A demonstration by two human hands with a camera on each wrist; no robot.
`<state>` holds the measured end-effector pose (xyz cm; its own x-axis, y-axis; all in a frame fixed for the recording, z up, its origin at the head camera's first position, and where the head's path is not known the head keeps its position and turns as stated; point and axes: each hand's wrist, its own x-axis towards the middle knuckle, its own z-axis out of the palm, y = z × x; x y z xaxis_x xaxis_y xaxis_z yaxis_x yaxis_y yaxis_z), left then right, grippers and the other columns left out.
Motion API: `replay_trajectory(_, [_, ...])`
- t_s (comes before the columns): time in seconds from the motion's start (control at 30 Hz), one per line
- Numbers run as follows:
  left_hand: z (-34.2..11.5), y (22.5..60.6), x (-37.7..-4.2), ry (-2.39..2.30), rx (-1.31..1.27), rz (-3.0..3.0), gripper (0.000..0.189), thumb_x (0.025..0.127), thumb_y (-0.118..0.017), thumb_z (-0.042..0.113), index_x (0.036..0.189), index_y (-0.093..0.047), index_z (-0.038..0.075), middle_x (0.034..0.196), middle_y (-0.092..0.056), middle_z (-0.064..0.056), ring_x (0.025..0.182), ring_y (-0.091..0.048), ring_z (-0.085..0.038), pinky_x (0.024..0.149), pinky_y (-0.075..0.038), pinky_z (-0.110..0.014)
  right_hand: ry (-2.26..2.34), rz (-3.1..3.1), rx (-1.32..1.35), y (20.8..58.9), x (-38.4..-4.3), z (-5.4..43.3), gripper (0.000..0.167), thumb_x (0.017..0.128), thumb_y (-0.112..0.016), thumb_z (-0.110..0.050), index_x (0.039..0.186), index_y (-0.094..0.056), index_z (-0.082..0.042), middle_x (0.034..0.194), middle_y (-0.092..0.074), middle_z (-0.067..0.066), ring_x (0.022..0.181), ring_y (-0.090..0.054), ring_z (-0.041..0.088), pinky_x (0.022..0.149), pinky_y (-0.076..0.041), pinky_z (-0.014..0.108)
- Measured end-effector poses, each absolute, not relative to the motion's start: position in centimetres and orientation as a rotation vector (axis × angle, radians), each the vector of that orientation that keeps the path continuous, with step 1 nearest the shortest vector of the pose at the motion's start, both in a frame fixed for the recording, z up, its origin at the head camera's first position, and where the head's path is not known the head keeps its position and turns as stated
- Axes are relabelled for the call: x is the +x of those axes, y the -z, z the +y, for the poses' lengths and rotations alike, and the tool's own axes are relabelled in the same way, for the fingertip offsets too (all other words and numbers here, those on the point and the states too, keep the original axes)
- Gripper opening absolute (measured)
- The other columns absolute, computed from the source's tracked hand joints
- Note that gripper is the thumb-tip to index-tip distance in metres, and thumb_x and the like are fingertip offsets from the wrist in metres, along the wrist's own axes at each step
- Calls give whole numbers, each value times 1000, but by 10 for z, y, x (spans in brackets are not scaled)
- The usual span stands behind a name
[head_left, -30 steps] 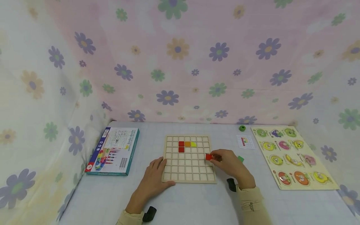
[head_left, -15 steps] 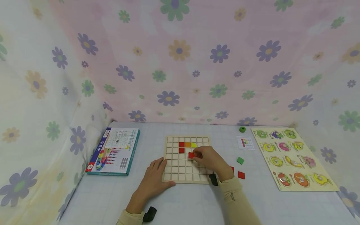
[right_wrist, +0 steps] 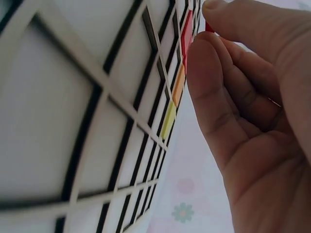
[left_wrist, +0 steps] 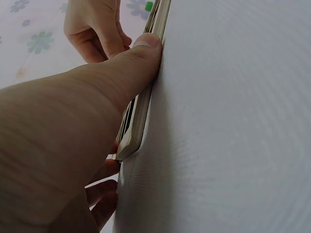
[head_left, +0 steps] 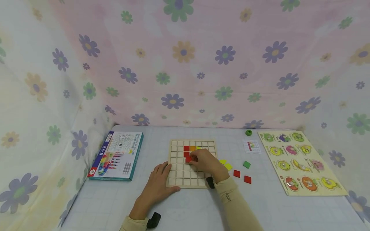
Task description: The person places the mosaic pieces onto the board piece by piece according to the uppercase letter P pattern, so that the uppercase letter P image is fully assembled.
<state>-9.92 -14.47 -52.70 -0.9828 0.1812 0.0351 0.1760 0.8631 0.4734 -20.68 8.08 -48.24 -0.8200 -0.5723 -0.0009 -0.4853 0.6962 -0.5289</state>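
A wooden grid board (head_left: 179,175) lies at the middle of the table. My right hand (head_left: 206,162) is over it and pinches a red square tile (head_left: 188,159) between thumb and fingers, just below two red tiles (head_left: 186,151) set in the grid. In the top row an orange tile (head_left: 192,148) and a yellow tile (head_left: 198,148) sit to the right of the upper red one; my hand partly covers the yellow. My left hand (head_left: 158,183) rests at the board's lower left corner, thumb along the front edge (left_wrist: 138,114) in the left wrist view, fingers at its left side.
Right of the board lie yellow tiles (head_left: 228,166), red tiles (head_left: 247,179) and a green tile (head_left: 246,164). Behind them are a pattern card (head_left: 252,146) and a green bead (head_left: 248,132). A fruit puzzle board (head_left: 300,160) stands far right, a toy box (head_left: 118,155) at left.
My right hand has moved left from the board's right edge with the red tile, to the cell below the two red tiles. Loose tiles on the right came into view. My left hand stayed put.
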Motion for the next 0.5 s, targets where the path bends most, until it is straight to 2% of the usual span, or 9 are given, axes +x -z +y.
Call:
replay_trajectory(0.17, [-145, 527, -99, -773, 295, 3018, 99, 78, -81, 59, 153, -43, 7, 158, -40, -16, 145, -38, -37, 114, -37, -58, 782, 2709, -829, 487, -210, 76, 18, 92, -75, -15, 106, -75, -3, 85, -70, -1, 76, -58, 9, 73, -53, 29])
replay_trajectory(0.5, [-145, 524, -99, -773, 280, 3011, 100, 78, -82, 59, 153, -43, 7, 159, -40, -15, 145, -38, -36, 114, -37, -58, 734, 2717, -781, 491, -211, 71, 21, 93, -75, -16, 108, -75, -3, 88, -71, 1, 77, -59, 10, 74, -54, 32])
